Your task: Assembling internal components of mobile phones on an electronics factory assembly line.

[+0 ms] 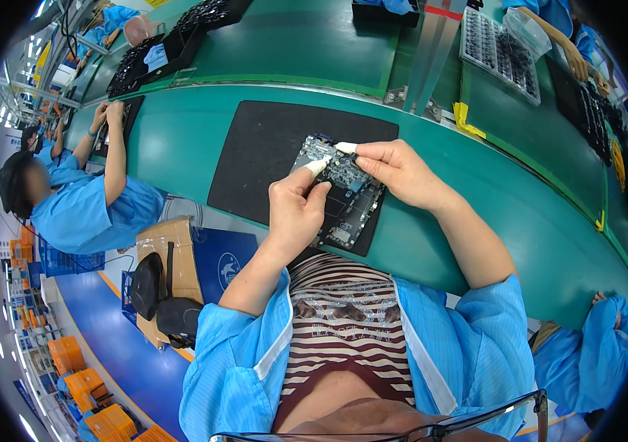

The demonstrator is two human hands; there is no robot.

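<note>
- Circuit board [343,197] front and centre: dark, rectangular, tilted, with a silvery patch of components at its far end and a small blue part near the middle.
- It lies on a black mat [269,155] on the green counter [476,214], its near end at the mat's near edge, just ahead of the person's chest.
- Left hand [295,210] comes in over the board's left side, grip narrow: thumb and forefinger pinched at the silvery end, the fingertip in a white finger cot [317,166].
- Right hand [396,171] reaches from the right, grip also narrow, fingers drawn together at the board's far edge, another white finger cot [345,147] on 1 tip. Whether either hand pinches a small part, I cannot tell.
- The 2 cotted tips sit very near each other above the silvery patch.
- Containers: a clear tray [496,53] far right on the counter holds rows of small dark parts.
- Black trays [153,55] far left carry dark pieces too, with a blue cloth on 1.
- A dark bin [384,11] at the top edge has something blue in it.
- Co-worker in a blue smock [85,210] sits on the left, hands on the counter.
</note>
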